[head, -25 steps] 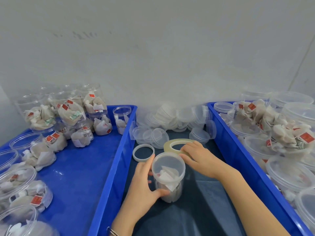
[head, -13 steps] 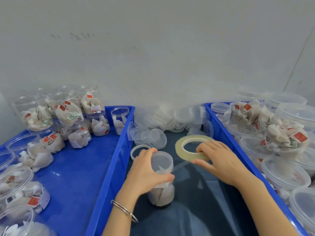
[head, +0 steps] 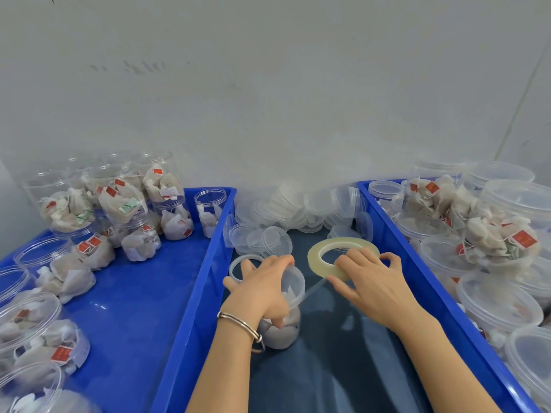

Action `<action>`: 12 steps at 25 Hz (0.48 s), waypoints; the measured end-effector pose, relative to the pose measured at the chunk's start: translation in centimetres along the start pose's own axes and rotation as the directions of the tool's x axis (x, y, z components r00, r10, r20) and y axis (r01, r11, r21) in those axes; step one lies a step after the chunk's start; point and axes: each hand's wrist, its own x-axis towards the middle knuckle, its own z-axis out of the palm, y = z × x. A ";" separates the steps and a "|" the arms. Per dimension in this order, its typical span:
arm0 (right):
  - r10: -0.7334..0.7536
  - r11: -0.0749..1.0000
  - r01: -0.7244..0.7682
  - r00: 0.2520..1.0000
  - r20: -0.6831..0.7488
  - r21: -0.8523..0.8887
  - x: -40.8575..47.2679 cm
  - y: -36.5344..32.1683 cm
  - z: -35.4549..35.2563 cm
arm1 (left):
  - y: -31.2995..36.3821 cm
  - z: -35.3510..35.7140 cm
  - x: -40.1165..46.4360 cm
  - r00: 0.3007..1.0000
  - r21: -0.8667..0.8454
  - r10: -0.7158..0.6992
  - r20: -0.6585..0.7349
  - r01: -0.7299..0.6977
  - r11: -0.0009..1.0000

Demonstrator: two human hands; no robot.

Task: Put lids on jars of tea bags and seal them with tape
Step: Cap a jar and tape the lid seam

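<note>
Jar: a small clear plastic jar with a translucent lid on top stands upright on the dark cloth between the two blue crates; pale tea bags show through its wall.
Tape: a wide ring of clear, yellowish adhesive tape is held tilted above the cloth, just right of the jar; a thin clear strip runs from the ring's lower edge to the rim of the lid.
Left hand: the left hand is curled over the jar from the left, fingers wrapped across the lid and the thumb pressed on the jar's wall lower down; a metal bangle sits on the wrist.
Right hand: the right hand grips the tape ring at its near right edge, fingers bent over the top and through the hole, thumb under the lower edge by the start of the strip.
Relation: jar and ring are near but apart, joined only by the strip.
Second ring: a smaller whitish tape ring lies flat behind the left hand.
Loose lids: a heap of clear plastic lids lies at the far end of the cloth.
Left crate: the blue plastic crate holds open clear jars of tea bags, some stacked.
Right crate: the other blue plastic crate holds lidded jars and tea bags with red tags.
</note>
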 end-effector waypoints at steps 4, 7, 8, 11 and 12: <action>-0.021 0.997 0.018 0.999 0.034 0.078 1.9 -1.2 0.6 | 0.4 -0.4 0.6 0.996 -0.008 0.084 0.008 -0.084 0.996; -0.056 0.989 0.047 0.997 0.061 0.140 2.6 -1.8 1.1 | 0.1 -0.3 0.9 0.988 -0.062 0.152 0.029 -0.150 0.987; -0.059 0.988 0.050 0.997 0.058 0.144 2.7 -1.8 1.3 | 0.0 -0.2 1.0 0.986 -0.079 0.164 0.033 -0.161 0.984; -0.048 0.984 0.040 0.998 0.040 0.172 2.2 -1.6 1.8 | -0.7 0.4 1.2 0.983 -0.098 0.183 0.019 -0.181 0.979; -0.043 0.982 0.036 0.998 0.035 0.184 2.1 -1.6 1.8 | -0.7 0.7 1.3 0.985 -0.119 0.172 -0.004 -0.171 0.978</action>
